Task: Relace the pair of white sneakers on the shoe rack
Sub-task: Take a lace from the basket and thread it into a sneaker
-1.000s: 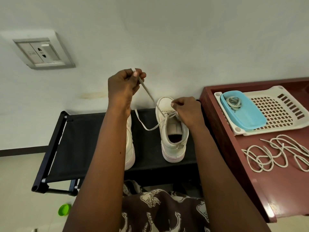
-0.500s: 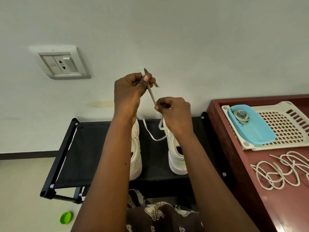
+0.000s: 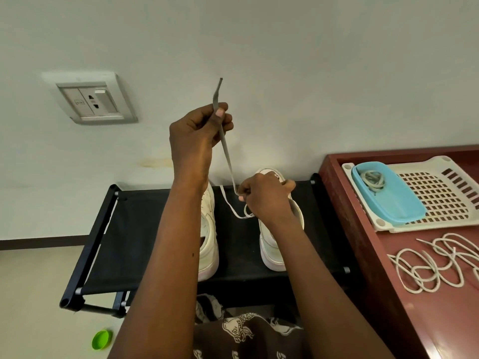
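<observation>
Two white sneakers stand side by side on the black fabric shoe rack [image 3: 145, 229]. My forearm hides most of the left sneaker [image 3: 208, 244]. Over the tongue of the right sneaker [image 3: 274, 250] sits my right hand [image 3: 264, 198], pinching a flat white lace [image 3: 226, 154] low down. My left hand [image 3: 199, 133] is raised in front of the wall and pinches the same lace near its tip, so the lace runs taut between both hands. A slack loop of the lace hangs between the shoes.
A dark red table [image 3: 440, 320] stands to the right, close against the rack. On it lie a white perforated tray [image 3: 445, 193], a blue dish [image 3: 388, 193] holding a coiled lace, and a loose tangle of white cord laces [image 3: 440, 265]. A green cap [image 3: 101, 339] lies on the floor. A wall socket [image 3: 96, 99] is upper left.
My left hand has drawn the lace upward, leaving more of the tip above its fingers. My right hand rose along the lace, then came back down to the right sneaker.
</observation>
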A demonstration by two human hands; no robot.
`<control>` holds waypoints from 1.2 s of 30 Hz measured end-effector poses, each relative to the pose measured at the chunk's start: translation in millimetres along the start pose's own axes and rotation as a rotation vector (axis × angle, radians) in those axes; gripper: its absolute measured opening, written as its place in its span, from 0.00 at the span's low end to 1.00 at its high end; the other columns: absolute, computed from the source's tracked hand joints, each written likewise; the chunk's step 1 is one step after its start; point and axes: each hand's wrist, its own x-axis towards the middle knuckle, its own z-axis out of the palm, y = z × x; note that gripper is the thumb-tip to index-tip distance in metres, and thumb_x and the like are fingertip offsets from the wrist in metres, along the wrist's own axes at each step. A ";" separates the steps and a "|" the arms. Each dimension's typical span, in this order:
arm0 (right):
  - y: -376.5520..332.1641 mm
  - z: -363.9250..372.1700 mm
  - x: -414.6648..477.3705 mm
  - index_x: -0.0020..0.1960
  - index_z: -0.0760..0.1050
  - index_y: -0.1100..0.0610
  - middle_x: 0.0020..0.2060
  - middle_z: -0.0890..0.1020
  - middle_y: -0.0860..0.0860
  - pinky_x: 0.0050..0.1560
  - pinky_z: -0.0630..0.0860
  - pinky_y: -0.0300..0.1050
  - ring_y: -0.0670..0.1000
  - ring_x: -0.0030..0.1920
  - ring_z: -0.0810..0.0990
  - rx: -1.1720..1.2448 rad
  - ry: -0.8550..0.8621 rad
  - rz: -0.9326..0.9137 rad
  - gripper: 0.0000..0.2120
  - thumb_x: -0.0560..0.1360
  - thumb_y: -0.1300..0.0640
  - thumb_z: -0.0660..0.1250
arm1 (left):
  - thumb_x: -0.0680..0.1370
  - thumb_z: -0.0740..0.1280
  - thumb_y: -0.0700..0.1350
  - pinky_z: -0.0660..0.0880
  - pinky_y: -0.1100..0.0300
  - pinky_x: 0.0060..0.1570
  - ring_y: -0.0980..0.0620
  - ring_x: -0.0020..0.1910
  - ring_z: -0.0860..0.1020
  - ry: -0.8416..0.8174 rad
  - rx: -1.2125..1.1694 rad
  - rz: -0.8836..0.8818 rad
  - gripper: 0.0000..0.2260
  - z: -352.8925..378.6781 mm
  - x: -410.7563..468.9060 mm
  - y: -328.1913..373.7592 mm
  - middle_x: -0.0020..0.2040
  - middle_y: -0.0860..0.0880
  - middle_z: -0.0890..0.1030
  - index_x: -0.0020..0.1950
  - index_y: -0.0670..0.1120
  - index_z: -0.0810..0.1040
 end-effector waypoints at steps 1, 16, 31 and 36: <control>-0.3 1.6 1.0 0.53 0.80 0.46 0.49 0.82 0.48 0.58 0.59 0.55 0.52 0.58 0.72 -0.024 -0.006 -0.015 0.12 0.77 0.59 0.63 | 0.77 0.67 0.38 0.78 0.60 0.47 0.54 0.39 0.82 0.009 -0.006 0.009 0.05 0.4 -0.1 0.4 0.38 0.49 0.82 0.50 0.44 0.81; 76.6 -30.9 -11.2 0.49 0.80 0.59 0.44 0.81 0.52 0.41 0.71 0.36 0.46 0.40 0.76 0.389 -0.068 0.233 0.10 0.71 0.54 0.72 | 0.73 0.71 0.42 0.73 0.69 0.42 0.62 0.32 0.77 -0.209 0.527 -0.182 0.05 15.6 -6.4 -56.9 0.42 0.52 0.83 0.47 0.48 0.84; 93.6 -28.6 -11.1 0.48 0.80 0.69 0.47 0.80 0.65 0.49 0.77 0.47 0.57 0.45 0.79 0.726 -0.119 0.375 0.07 0.75 0.67 0.64 | 0.74 0.69 0.46 0.69 0.62 0.43 0.53 0.45 0.77 -0.560 0.910 -0.254 0.08 55.7 -37.7 -103.0 0.48 0.47 0.83 0.50 0.45 0.84; 95.0 -28.8 -10.0 0.49 0.78 0.70 0.49 0.79 0.64 0.60 0.73 0.63 0.64 0.57 0.77 0.865 -0.136 0.445 0.07 0.76 0.68 0.63 | 0.75 0.68 0.44 0.67 0.67 0.34 0.53 0.40 0.76 -0.458 0.881 -0.248 0.07 61.5 -44.1 -111.4 0.45 0.45 0.83 0.47 0.41 0.84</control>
